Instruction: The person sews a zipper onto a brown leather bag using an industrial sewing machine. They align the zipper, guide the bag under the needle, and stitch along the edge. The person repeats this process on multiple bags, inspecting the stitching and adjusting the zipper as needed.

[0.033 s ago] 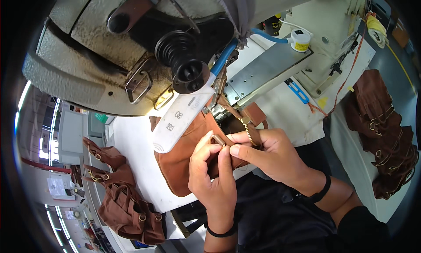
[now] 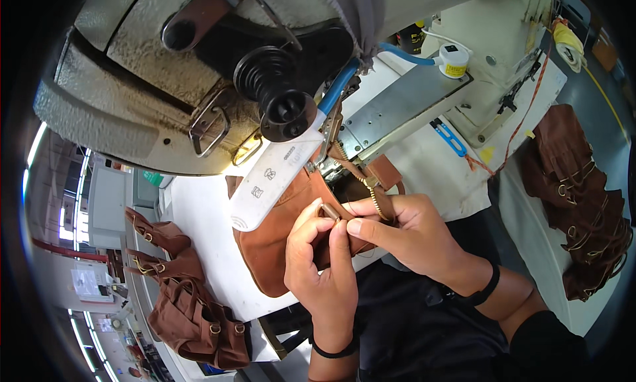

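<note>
A brown leather bag (image 2: 265, 263) lies under the sewing machine, its opening edged by a zipper (image 2: 378, 203) with brass-coloured teeth. At the near end of that opening, my left hand (image 2: 318, 263) is closed, thumb and fingers pinching a folded leather edge. Close against it, my right hand (image 2: 404, 233) pinches the same leather edge beside the zipper, thumb tip almost meeting the left fingers. What exactly lies between the fingertips is partly hidden. A small square leather tab (image 2: 383, 172) stands up just beyond my right hand.
The sewing machine head (image 2: 132, 90) fills the upper left, with a white lamp bar (image 2: 271, 183) hanging over the bag. A blue cutter (image 2: 449, 137) and a round white device (image 2: 454, 59) sit at right. Brown leather bags are piled at left (image 2: 199, 316) and right (image 2: 576, 203).
</note>
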`<state>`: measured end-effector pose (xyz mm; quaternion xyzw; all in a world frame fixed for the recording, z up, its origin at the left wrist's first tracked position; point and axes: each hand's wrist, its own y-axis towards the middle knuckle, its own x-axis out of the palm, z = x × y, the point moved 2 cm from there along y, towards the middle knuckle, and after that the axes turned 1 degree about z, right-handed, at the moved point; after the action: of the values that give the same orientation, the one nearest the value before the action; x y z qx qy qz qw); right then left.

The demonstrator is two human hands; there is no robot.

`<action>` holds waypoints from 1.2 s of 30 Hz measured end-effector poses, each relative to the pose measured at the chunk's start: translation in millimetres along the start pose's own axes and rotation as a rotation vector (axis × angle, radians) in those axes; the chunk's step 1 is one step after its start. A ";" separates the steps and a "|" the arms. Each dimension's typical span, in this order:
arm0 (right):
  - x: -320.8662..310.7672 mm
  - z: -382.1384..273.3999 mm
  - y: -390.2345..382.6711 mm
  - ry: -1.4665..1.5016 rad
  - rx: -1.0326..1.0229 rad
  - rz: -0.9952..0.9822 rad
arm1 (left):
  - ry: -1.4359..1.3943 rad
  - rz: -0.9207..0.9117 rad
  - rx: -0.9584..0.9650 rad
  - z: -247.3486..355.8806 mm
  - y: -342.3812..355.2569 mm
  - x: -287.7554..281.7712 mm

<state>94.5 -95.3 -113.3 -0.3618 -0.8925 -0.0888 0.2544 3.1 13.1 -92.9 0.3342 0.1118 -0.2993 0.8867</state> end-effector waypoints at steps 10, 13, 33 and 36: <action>1.1 -3.3 7.4 0.019 -0.009 0.008 | -0.061 0.034 -0.033 -1.0 7.0 4.6; 3.6 -4.1 15.1 0.052 -0.011 0.000 | -0.073 0.050 -0.056 -3.3 13.0 6.1; 4.2 0.9 35.9 -0.102 -0.045 0.017 | -0.360 0.012 -0.233 -11.8 38.3 6.9; 6.3 -1.0 34.7 -0.107 -0.058 0.023 | -0.368 0.002 -0.227 -10.8 38.6 6.8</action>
<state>115.0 -66.8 -110.0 -0.3835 -0.8976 -0.0921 0.1969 31.9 40.2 -83.4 0.1719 -0.0195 -0.3397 0.9245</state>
